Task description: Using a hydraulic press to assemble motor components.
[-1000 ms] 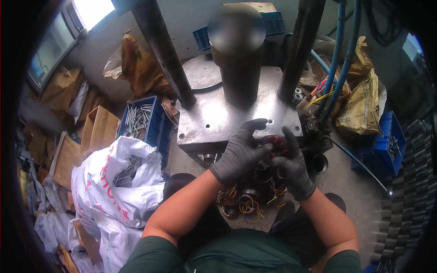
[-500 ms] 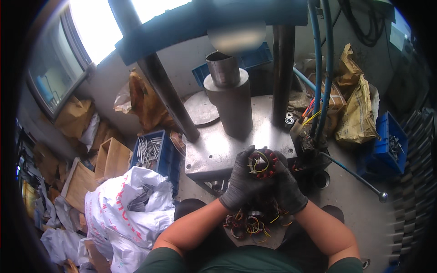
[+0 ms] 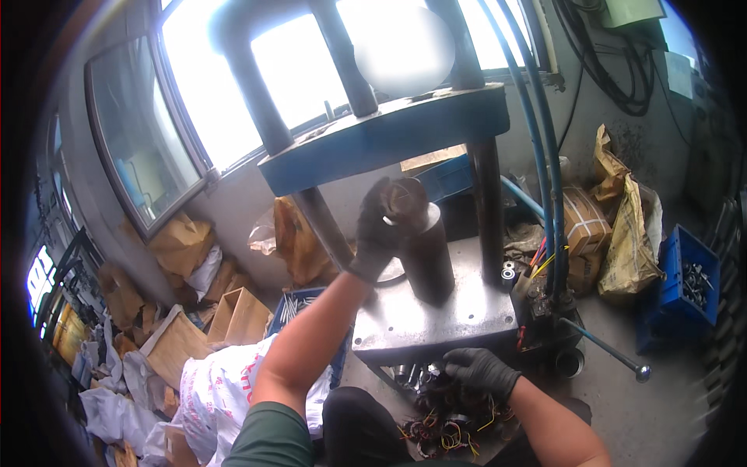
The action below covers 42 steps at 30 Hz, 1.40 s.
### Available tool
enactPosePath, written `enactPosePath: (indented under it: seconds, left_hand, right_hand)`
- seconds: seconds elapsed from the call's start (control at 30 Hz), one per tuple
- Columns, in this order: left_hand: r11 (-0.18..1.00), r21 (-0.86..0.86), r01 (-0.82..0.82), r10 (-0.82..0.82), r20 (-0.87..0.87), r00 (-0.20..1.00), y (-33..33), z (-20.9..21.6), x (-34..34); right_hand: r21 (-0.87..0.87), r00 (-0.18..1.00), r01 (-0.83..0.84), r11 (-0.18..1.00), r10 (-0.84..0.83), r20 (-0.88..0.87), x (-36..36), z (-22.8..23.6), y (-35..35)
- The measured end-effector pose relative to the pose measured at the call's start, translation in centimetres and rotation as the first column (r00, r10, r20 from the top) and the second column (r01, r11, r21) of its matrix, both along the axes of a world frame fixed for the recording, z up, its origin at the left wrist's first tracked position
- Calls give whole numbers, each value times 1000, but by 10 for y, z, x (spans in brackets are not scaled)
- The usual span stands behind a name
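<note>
My left hand [image 3: 377,229], in a dark glove, reaches up to the top of the stepped metal cylinder [image 3: 428,268] on the press. Its fingers wrap the side of a short metal tube [image 3: 408,204] there; the tube's mouth looks dark, and what is inside cannot be made out. My right hand [image 3: 484,370], also gloved, hovers by the front edge of the steel press plate [image 3: 467,300] with fingers stretched to the left and nothing seen in them. Below it lies a heap of wound motor stators [image 3: 455,432] with red and yellow wires.
The blue press crossbeam [image 3: 389,152] spans above, carried by dark columns [image 3: 488,210]. A lever with a ball end [image 3: 607,359] sticks out at right. Blue crates [image 3: 689,272] of metal parts and a white sack [image 3: 226,389] stand on the floor.
Both hands held a wound stator near my body; they have parted. The left has gone up to the tube, the right has dropped beside the plate. The view has tilted upward.
</note>
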<state>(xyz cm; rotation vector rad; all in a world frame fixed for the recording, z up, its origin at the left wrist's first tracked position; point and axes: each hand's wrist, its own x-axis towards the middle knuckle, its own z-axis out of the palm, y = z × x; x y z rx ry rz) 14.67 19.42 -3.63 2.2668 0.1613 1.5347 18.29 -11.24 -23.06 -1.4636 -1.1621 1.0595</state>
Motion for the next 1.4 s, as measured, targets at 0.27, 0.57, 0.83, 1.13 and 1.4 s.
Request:
enactPosePath:
  seconds: [0.27, 0.57, 0.83, 1.13, 1.4]
  left_hand:
    - [842, -539, 30, -190, -245, 951, 8, 82, 24]
    - [870, -482, 108, -239, -220, 946, 21, 69, 23]
    - [919, -392, 42, -172, -303, 937, 46, 60, 25]
    - [976, -75, -204, 140, -503, 853, 34, 69, 16]
    - [780, -626, -12, -202, -269, 942, 46, 29, -45]
  right_hand:
    - [-163, 795, -249, 955, 297, 529, -3, 13, -8]
    - [-296, 600, -300, 907, 421, 680, -4, 29, -13]
    - [-286, 621, -283, 915, 403, 673, -3, 20, -14]
    - [-264, 581, -294, 919, 391, 714, 0, 35, -26]
    - [-140, 673, -216, 966, 252, 696, 17, 39, -38]
